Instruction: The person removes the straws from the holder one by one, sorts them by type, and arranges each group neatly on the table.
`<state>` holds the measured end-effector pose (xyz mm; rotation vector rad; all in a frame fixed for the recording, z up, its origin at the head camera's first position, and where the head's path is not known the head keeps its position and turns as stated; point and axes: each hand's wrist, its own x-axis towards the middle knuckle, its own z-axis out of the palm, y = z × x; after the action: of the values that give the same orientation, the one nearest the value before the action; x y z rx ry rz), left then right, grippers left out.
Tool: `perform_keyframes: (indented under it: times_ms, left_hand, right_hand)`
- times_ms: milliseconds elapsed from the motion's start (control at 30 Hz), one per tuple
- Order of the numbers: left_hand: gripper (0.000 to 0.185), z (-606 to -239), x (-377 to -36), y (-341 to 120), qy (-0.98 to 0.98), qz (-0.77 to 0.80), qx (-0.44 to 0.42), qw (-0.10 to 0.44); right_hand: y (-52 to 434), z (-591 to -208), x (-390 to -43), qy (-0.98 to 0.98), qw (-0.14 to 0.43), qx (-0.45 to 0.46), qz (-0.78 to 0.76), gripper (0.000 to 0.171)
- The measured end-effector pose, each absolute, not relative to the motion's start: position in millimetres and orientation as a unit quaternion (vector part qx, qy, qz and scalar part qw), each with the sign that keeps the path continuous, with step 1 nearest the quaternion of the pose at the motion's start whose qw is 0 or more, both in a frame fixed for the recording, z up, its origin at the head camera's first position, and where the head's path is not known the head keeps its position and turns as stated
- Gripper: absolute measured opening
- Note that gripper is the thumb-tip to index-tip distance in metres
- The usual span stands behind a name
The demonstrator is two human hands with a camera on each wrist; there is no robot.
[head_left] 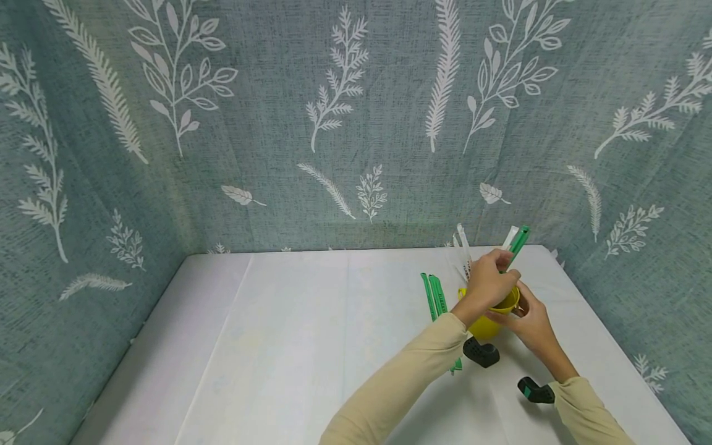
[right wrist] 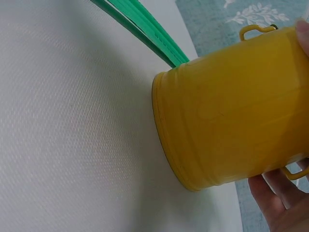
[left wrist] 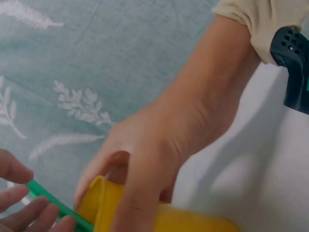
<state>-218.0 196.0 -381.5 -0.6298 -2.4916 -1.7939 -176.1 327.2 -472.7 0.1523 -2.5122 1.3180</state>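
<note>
My right hand (head_left: 531, 318) grips the side of a small yellow pail (head_left: 483, 329), thumb and fingers spread round it near the rim. Small loop handles (right wrist: 258, 30) show on its sides. Over the pail's mouth, my left hand (head_left: 488, 284) pinches a slim green stick (head_left: 520, 241) that slants up and to the right; in the left wrist view its lower end runs in at the rim. A white slim packet (head_left: 510, 236) shows beside the green stick. Further white slim packets (head_left: 463, 244) stick up behind my left hand, their lower ends hidden.
Several long green packets (head_left: 436, 293) lie on the white table (head_left: 278, 346) left of the pail, partly under my left forearm. Dark wrist devices (head_left: 481, 352) sit below both wrists. A leaf-patterned grey-green cloth (head_left: 334, 123) hangs round the back and sides.
</note>
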Motion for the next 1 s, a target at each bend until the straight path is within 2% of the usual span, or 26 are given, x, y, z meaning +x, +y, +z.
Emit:
perform_keyframes:
  times_ms: [367,533,833,1000]
  left_hand:
    - [0.032,-387.5,-216.5,203.9,-0.821,-0.538,-0.191,0.021]
    - [0.035,-390.8,-215.7,207.2,-0.83,-0.527,-0.18,0.017]
    - [0.027,-400.3,-218.1,207.8,-0.833,-0.515,-0.196,0.042]
    - [0.022,-404.2,-219.4,208.1,-0.835,-0.505,-0.214,0.057]
  right_hand:
    - [332.2,-477.3,-178.8,-0.862,0.151,0.074,0.479,0.073]
    - [334.4,-480.3,-180.6,-0.858,0.159,0.077,0.481,0.074]
    - [333.2,-479.2,-179.9,-0.857,0.157,0.076,0.484,0.081]
    - [332.2,-478.5,-180.0,-0.863,0.155,0.069,0.476,0.066]
